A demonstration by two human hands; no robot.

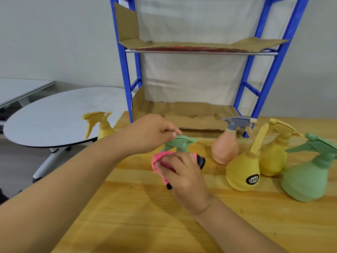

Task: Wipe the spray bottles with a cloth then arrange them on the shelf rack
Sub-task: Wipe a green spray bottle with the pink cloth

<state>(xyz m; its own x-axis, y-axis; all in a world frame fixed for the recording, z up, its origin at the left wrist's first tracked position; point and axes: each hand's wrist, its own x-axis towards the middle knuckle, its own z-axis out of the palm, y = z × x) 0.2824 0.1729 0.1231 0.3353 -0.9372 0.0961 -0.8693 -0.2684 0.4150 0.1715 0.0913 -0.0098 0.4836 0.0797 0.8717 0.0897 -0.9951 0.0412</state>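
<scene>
My left hand pinches the top of a green spray bottle's trigger head at the middle of the wooden table. My right hand grips a pink cloth with a black edge and presses it around that bottle's body, which is hidden. To the right stand a peach bottle with a grey head, two yellow bottles and a large green bottle. Another yellow bottle stands at the table's far left edge. The blue shelf rack stands behind, its shelves lined with cardboard.
A round grey table on wheels sits to the left, lower than the wooden table. The rack's lower shelf and upper shelf hold only cardboard. Bare wood lies in front of my hands.
</scene>
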